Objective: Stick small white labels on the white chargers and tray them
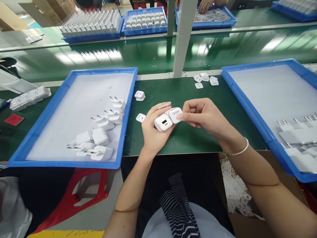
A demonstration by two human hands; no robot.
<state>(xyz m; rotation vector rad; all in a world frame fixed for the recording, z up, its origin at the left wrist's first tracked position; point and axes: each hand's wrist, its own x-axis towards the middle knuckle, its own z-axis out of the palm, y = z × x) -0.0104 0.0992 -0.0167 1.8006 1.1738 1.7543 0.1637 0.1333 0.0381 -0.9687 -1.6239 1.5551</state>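
Two white chargers are held side by side in my left hand. The nearer charger shows its port face. Over the end of the other lies a small white square piece with grey print. My right hand pinches that piece at its right edge between thumb and forefinger. Left of my left hand, a loose white piece lies on the green table, with a small stack behind it. More square pieces lie near the white post.
At the left, a blue-rimmed tray holds several plug chargers. Another blue tray at the right holds more. A white post rises behind my hands. Across the bench, a person's hand rests at a parts tray.
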